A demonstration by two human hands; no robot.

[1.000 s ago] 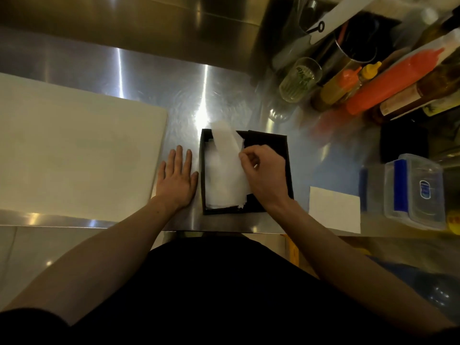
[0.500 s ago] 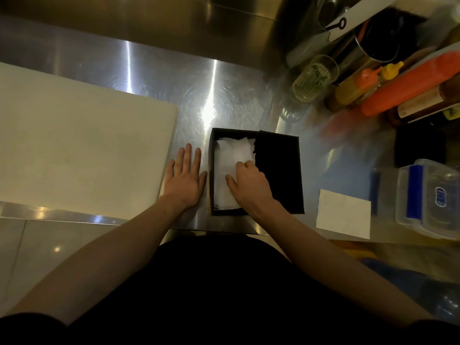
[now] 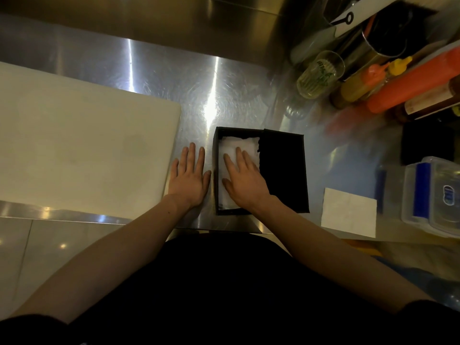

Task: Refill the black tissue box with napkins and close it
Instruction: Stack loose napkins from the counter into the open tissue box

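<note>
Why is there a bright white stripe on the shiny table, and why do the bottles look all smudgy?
Head view: the stripe is light glaring off the polished steel counter; also in the head view, the orange plastic squeeze bottles at top right are blurred and tilted by the wide lens, and the whole picture is dim.

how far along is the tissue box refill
Done: napkins lie in the black tissue box. In hand: the right hand presses flat on them; the left hand rests on the counter beside it. Left: closing the box, whose top is open.
</note>
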